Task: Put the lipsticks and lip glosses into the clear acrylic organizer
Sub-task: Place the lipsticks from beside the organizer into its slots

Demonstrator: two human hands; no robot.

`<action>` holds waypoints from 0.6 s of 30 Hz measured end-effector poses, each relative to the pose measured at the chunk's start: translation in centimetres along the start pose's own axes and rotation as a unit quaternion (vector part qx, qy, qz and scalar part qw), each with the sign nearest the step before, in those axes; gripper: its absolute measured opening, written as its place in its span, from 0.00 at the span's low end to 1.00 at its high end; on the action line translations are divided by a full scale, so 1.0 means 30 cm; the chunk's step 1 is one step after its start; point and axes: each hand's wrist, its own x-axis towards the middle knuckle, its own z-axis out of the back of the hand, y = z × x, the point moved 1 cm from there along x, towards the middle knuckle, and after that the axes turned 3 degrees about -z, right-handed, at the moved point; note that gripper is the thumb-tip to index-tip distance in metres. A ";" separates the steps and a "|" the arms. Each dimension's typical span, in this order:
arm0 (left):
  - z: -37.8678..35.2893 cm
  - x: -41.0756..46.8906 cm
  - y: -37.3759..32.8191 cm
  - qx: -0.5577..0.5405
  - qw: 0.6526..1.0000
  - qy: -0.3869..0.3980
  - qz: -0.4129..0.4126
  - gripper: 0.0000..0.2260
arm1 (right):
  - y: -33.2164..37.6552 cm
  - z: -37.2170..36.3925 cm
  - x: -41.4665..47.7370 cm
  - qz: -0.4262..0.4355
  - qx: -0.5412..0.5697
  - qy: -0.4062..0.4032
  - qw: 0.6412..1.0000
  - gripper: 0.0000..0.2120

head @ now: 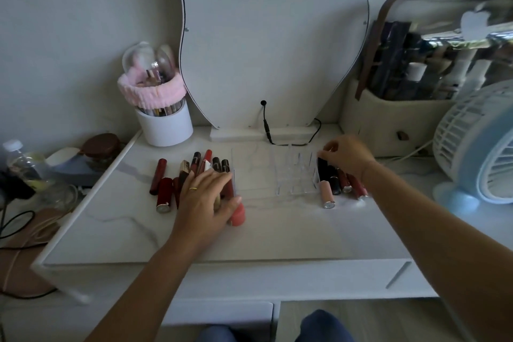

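Work is only beginning: clear acrylic organizer (277, 175), mid-frame, is sitting empty between left pile of red lipstick tubes (163, 189) and right pile of pink and dark tubes (327, 191). Left hand (205, 200) is lying straight-fingered across left pile; right hand (347, 159) is curling at organizer's right edge, grip unclear.

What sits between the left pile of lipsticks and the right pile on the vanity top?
The clear acrylic organizer stands between the left pile and the right pile; the head view shows it.
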 end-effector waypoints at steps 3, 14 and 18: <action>-0.003 0.000 0.000 -0.008 1.000 0.000 0.002 0.26 | 0.023 -0.022 0.019 -0.001 -0.041 0.027 0.999 0.13; -0.018 -0.005 0.009 0.020 0.998 0.034 -0.046 0.24 | 0.014 -0.014 0.053 -0.051 0.062 0.042 0.996 0.08; -0.021 -0.005 0.006 0.016 0.998 0.034 -0.047 0.23 | 0.007 0.036 0.052 -0.037 0.143 -0.004 0.989 0.03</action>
